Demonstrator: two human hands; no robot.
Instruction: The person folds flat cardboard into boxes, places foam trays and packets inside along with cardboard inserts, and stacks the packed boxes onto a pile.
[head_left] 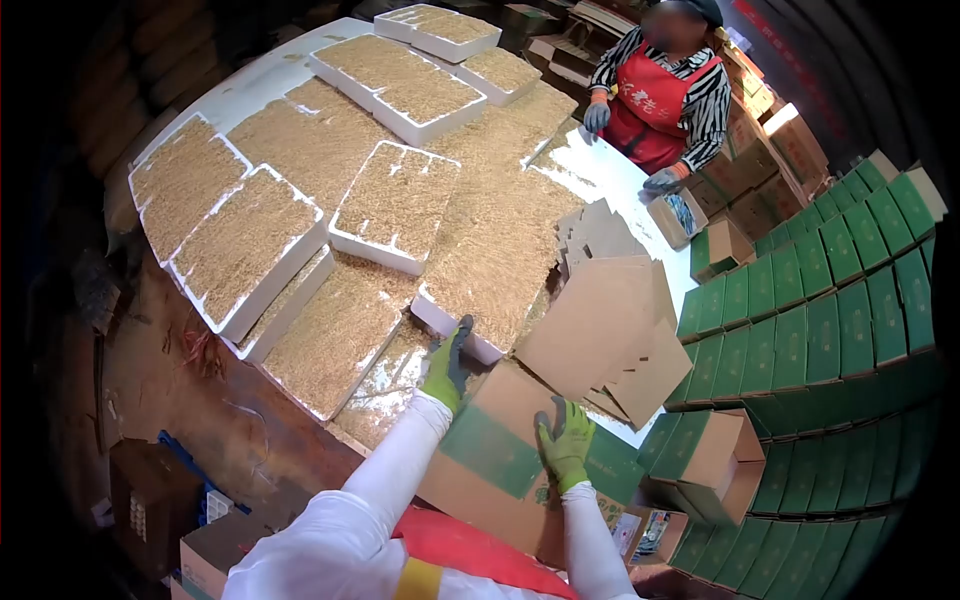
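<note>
My left hand [448,368], in a green and grey glove, reaches to the near end of a white foam tray [470,342] filled with tan, grain-like material. Its fingers are stretched out against the tray's wall. My right hand [566,442], gloved the same way, lies with fingers spread on a green and brown cardboard box [500,455] in front of me. Just beyond that hand, flat cardboard sheets [590,325] are piled loosely, overlapping the tray's right side. I cannot make out what the box holds.
More filled foam trays [395,205] cover the white table [245,70], some stacked. Green cartons [820,325] stand in rows at the right, beside an open carton [715,460]. Across the table, a person in a red apron [655,105] stands near a small box [677,217].
</note>
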